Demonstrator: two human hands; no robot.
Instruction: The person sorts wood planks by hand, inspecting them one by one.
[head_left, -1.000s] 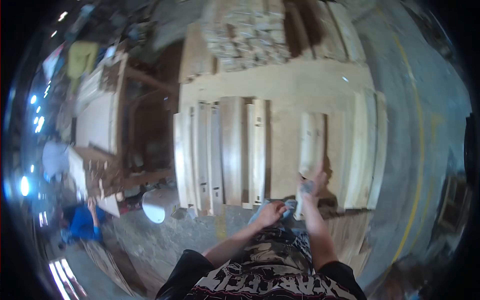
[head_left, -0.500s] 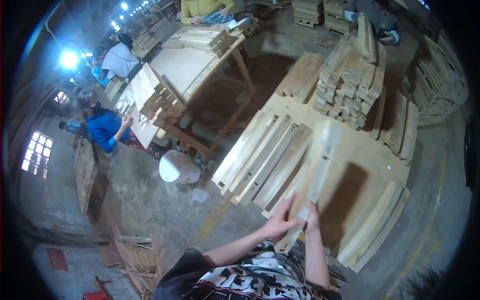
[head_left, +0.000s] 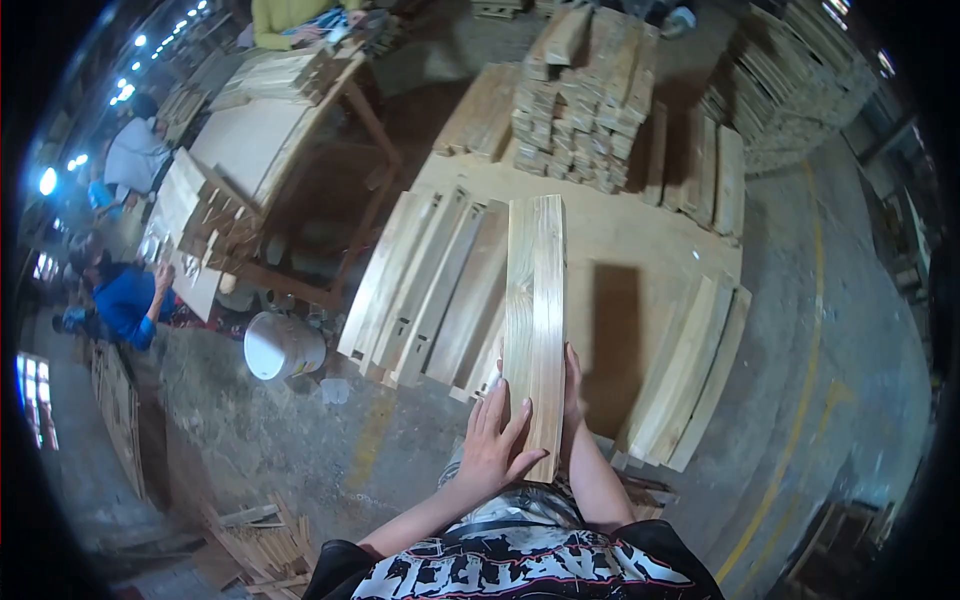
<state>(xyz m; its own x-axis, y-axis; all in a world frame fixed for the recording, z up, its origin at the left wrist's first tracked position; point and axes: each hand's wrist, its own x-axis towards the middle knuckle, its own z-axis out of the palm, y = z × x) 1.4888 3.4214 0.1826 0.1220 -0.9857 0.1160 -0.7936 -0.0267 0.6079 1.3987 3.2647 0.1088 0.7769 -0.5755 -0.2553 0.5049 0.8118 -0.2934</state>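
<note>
Currently, the wooden board point(head_left: 535, 320) is held above the surface point(head_left: 665, 245), its near end close to the printed shirt point(head_left: 520, 568). The right hand point(head_left: 573, 388) grips the board's right edge, partly hidden behind it; the left hand point(head_left: 487, 447) is open, fingers extended against the left edge and upper face. Slotted rails point(head_left: 415, 290) lie to the left, plain boards point(head_left: 690, 370) to the right. Shirt lettering is only partly visible; no complete word is legible.

White lettering point(head_left: 505, 577) crosses the dark shirt point(head_left: 655, 552), too distorted to read.
</note>
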